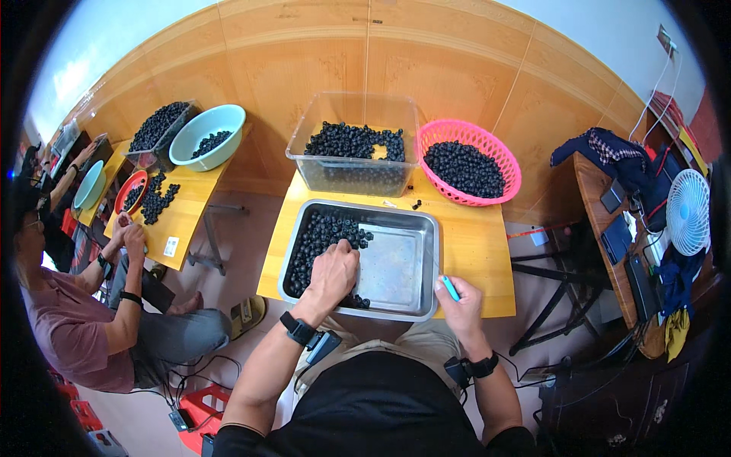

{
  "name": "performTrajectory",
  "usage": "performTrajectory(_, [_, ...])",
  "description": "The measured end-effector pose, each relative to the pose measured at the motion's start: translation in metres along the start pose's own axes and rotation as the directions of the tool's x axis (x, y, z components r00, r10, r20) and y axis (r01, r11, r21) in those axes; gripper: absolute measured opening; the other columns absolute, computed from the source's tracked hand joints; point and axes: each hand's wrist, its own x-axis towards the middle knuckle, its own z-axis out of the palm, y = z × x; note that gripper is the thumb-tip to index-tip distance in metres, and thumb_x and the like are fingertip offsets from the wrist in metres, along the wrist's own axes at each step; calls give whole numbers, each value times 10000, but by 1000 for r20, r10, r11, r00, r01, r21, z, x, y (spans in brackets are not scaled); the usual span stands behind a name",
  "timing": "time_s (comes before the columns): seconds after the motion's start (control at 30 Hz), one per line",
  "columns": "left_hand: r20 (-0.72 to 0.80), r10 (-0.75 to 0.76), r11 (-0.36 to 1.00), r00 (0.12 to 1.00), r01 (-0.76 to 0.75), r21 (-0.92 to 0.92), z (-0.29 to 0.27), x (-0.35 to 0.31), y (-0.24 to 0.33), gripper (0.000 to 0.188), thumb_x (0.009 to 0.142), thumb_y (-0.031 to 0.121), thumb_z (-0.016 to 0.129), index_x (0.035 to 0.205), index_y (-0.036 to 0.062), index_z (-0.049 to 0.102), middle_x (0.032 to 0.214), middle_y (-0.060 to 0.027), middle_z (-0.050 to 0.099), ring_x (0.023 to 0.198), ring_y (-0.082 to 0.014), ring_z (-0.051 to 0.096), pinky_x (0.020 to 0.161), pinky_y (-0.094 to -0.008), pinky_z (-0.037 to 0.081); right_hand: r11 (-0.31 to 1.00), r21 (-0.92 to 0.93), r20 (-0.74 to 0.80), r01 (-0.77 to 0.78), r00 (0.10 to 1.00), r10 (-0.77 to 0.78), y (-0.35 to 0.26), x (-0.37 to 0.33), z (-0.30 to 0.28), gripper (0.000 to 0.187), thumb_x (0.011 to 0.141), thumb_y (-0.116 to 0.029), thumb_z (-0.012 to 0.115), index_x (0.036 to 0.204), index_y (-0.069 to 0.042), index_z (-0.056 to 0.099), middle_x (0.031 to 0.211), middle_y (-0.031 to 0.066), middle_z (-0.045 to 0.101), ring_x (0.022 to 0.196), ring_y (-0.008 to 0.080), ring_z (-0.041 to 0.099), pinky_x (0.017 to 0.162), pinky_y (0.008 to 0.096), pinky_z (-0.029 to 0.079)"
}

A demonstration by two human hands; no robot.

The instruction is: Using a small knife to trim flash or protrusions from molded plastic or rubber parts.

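A steel tray (396, 308) rests on the table's near edge in front of me, its left side filled with small dark round fruits (308, 242) that look like blueberries. My left hand (333, 274) is over these fruits with its fingers curled down; what the fingertips hold, if anything, is hidden. By the tray's right rim, my right hand (462, 302) is closed around a small tool with a turquoise handle (451, 288). The tool's working end is too thin to make out.
Behind the tray stand a clear plastic bin (354, 179) and a pink basket (512, 171), both holding dark fruits. At left, a seated person (84, 327) works at another yellow table (183, 209). A side table (598, 221) with phones and a fan (687, 212) is at right.
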Motion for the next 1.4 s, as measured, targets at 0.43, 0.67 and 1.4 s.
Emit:
performTrajectory(0.43, [-56,62,979,996,-72,-190,-17,-10,13,134,869,107,664,924,-12,634,900,-179,673,855,-327,678,732,-421,568,997,-24,48,73,996,-72,-9,-12,4,233,948,-170,714,994,58,714,702,6,616,647,54,526,568,250,437])
performTrajectory(0.67, [148,-149,55,978,157,-986,-17,-19,24,127,926,63,730,1040,14,707,789,-17,676,723,-62,625,676,-228,544,997,39,127,68,989,-72,-3,-14,11,219,949,-144,701,1014,65,710,722,19,639,655,65,549,577,253,451])
performTrajectory(1.4, [321,15,-741,947,226,-633,-26,-41,52,173,985,62,630,1146,10,665,1009,-85,712,905,-155,707,894,-342,618,917,-103,245,385,904,-351,-42,-11,20,397,975,-315,667,1117,55,691,773,151,647,653,241,629,605,337,475])
